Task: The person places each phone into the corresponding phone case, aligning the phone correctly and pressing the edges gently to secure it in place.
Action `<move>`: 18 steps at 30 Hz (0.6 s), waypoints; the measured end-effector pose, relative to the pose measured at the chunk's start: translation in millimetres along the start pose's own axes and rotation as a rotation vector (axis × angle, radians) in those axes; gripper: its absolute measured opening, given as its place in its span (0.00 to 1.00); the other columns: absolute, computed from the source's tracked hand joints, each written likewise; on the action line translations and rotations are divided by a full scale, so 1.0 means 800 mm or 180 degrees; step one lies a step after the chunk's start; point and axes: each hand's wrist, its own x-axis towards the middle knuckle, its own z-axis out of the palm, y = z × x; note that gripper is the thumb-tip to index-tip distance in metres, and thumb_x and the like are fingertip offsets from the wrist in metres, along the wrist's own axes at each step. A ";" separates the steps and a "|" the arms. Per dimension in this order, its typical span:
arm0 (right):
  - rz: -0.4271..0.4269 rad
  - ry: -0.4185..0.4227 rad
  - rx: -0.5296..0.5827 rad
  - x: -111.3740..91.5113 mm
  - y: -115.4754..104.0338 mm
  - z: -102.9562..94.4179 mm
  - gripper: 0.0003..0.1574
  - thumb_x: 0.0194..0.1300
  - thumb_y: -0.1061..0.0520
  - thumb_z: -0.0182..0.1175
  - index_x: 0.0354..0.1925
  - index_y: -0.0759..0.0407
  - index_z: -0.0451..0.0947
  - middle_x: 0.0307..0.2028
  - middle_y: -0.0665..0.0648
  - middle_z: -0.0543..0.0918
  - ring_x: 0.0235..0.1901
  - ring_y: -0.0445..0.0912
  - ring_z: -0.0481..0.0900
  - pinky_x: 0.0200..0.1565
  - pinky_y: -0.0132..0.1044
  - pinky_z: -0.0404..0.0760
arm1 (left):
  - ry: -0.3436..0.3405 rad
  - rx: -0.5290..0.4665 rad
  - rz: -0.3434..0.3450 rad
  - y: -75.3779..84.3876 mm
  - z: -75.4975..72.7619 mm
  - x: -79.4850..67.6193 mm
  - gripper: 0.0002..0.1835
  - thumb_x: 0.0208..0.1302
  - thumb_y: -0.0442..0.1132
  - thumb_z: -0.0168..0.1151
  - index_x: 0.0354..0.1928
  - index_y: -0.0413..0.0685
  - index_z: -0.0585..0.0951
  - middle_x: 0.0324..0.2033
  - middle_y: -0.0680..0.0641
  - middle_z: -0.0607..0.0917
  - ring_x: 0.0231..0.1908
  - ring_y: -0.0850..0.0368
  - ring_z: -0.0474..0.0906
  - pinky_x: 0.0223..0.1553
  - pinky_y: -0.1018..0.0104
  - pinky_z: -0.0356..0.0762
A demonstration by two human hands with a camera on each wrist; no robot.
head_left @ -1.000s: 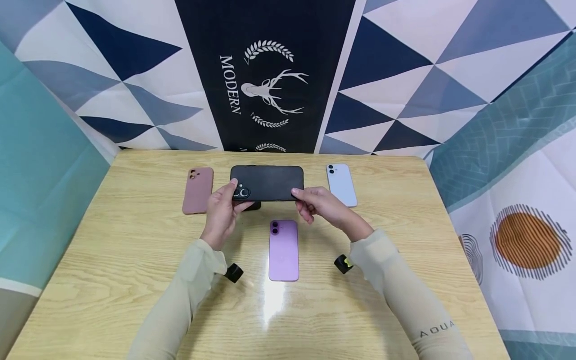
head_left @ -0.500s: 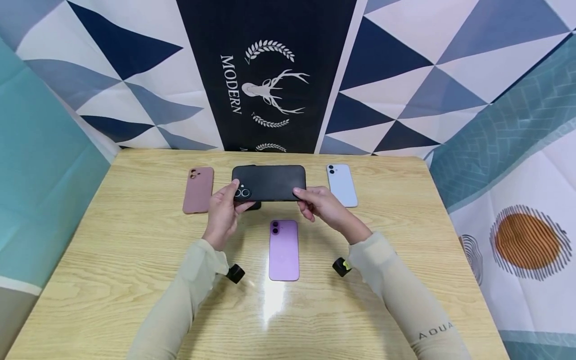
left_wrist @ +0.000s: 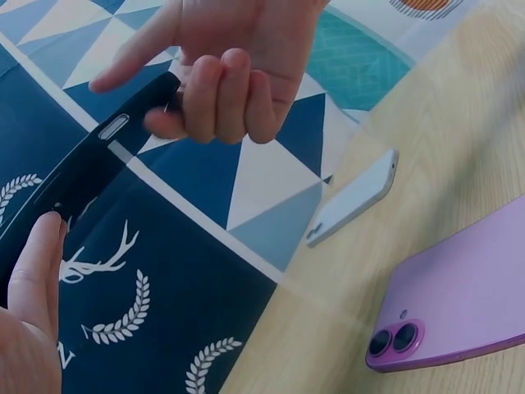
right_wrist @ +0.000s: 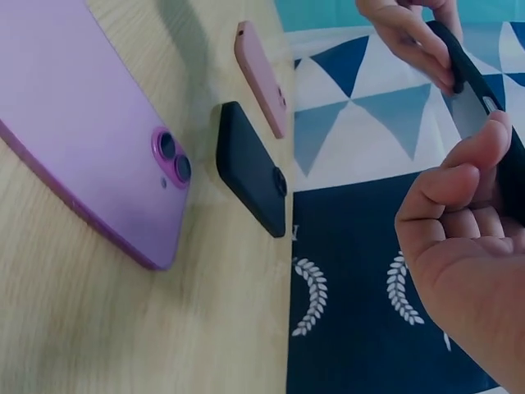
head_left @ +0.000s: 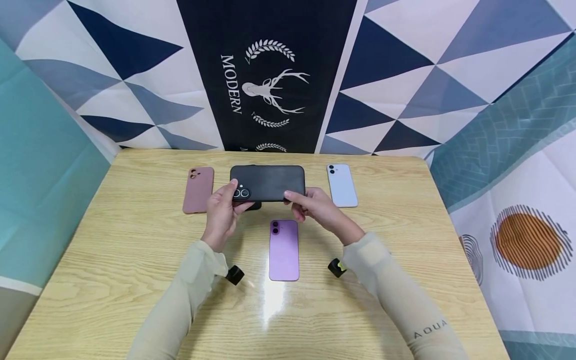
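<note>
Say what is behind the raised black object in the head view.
Another black, phone-shaped object on the table. Its near end shows; the raised object covers most of the rest. The right wrist view shows more.

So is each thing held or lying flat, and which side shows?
Held black one, above the table, camera side showing
Left hand, gripping it
Right hand, thumb over it
Other black one, flat, camera side up
Purple phone, flat, camera side up
Pale phone, flat, camera side up
Pink one, flat, camera side up
</note>
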 end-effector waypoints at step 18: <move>-0.0084 0.0260 0.0707 0.010 0.005 0.009 0.10 0.62 0.60 0.58 0.23 0.58 0.75 0.12 0.48 0.76 0.15 0.38 0.71 0.20 0.26 0.68 | -0.0294 -0.0275 -0.0102 -0.001 0.003 -0.004 0.17 0.71 0.43 0.49 0.50 0.36 0.73 0.36 0.48 0.85 0.35 0.60 0.85 0.38 0.69 0.83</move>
